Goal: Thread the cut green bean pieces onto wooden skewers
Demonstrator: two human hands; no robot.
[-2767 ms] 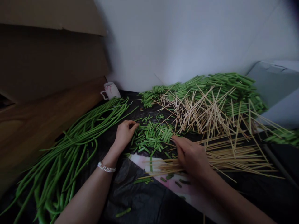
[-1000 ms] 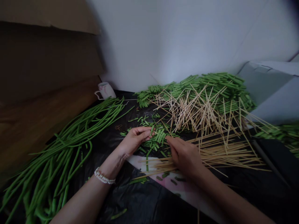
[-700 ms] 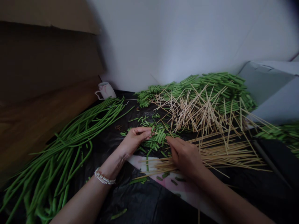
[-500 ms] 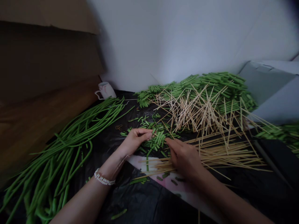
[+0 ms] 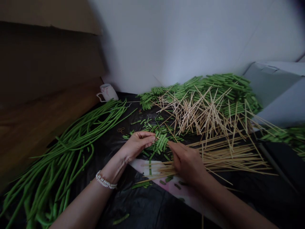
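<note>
A thin wooden skewer carries a row of short cut green bean pieces (image 5: 161, 143), set side by side across it. My left hand (image 5: 138, 144), with a beaded bracelet at the wrist, pinches the skewer's left end between thumb and forefinger. At the other end, just right of the bean pieces, my right hand (image 5: 188, 160) is closed on the same skewer, its fingertips partly hidden. Loose cut pieces (image 5: 147, 128) lie behind and beneath the threaded row. Bare skewers (image 5: 233, 159) spread out flat beside and under my right hand.
Long uncut green beans (image 5: 71, 152) lie along the left. Filled skewers (image 5: 214, 86) are heaped at the back, their bare ends pointing towards me. A mug (image 5: 108, 92) stands back left, a pale box (image 5: 274, 86) back right. Black plastic sheeting (image 5: 135, 206) covers the surface.
Both hands stay almost in place, still closed on the skewer. The row of bean pieces between them has tilted very slightly.
</note>
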